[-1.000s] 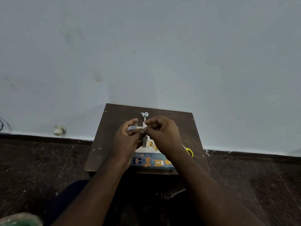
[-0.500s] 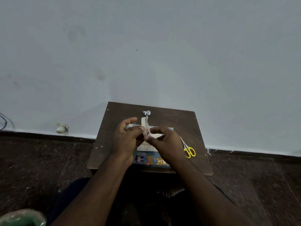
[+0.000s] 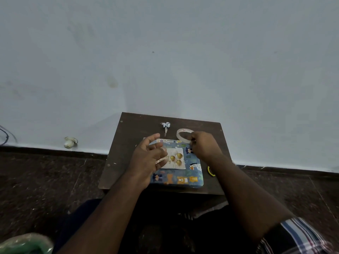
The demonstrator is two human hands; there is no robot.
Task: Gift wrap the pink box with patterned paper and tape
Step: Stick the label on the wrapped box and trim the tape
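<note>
The box (image 3: pixel 183 178), wrapped in blue animal-print paper, lies flat on a small brown table (image 3: pixel 132 136). A white card with gold balloons (image 3: pixel 177 159) sits on top of it. My left hand (image 3: pixel 148 160) hovers over the box's left side with fingers spread and loosely bent. A pale strip shows at its fingertips; whether it is tape I cannot tell. My right hand (image 3: pixel 203 145) pinches a clear tape roll (image 3: pixel 181 133) just past the box's far right corner.
Yellow scissor handles (image 3: pixel 211 171) peek out right of the box, mostly hidden by my right forearm. A small patterned paper scrap (image 3: pixel 166 125) lies near the table's far edge. On the floor are a white object (image 3: pixel 69 142) by the wall and green plastic (image 3: pixel 23 244).
My hands were together over the box, both pinching at the tape. They have separated: the right hand carried the roll to the far right, and the left hand opened over the box.
</note>
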